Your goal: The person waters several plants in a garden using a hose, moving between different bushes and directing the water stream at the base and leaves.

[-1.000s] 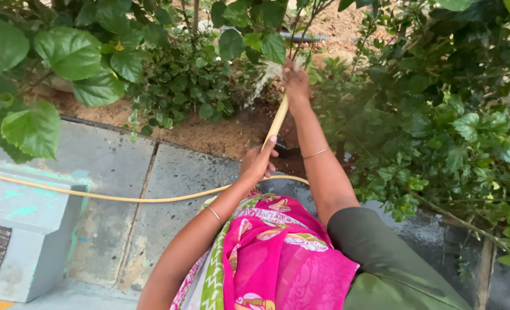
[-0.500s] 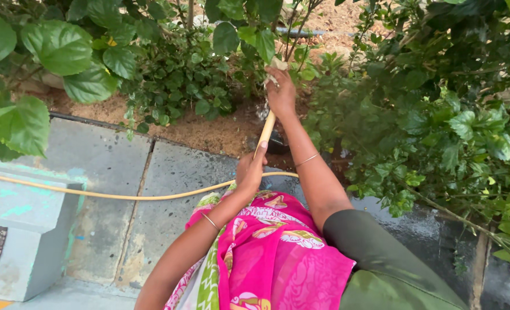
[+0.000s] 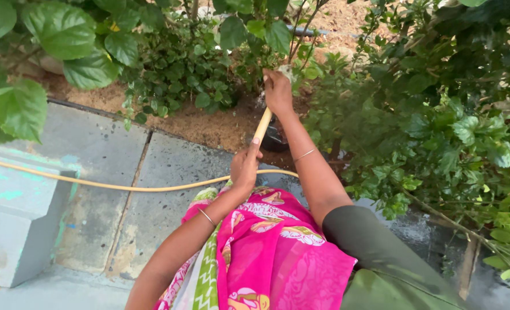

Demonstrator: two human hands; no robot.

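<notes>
Grey stone-slab paving [image 3: 169,166] stretching below and left of left hand [image 3: 244,166], slabs darkening wet near it. Thin yellow rubber hose [image 3: 123,187] lying across slabs, running left from that hand. Pale blue-grey concrete block [image 3: 19,229] sitting far left. Brown sandy soil bed [image 3: 209,127] bordering paving just beyond hand.

Both hands, left hand [image 3: 244,166] and right hand [image 3: 278,92], grip a yellow hose [image 3: 262,125] among shrubs [image 3: 439,115].

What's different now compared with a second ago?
The spray of water seen earlier at the end of the yellow hose no longer shows. The right hand has shifted slightly left along the plants. Both hands kept their grip; the left hand still holds the hose lower down.
</notes>
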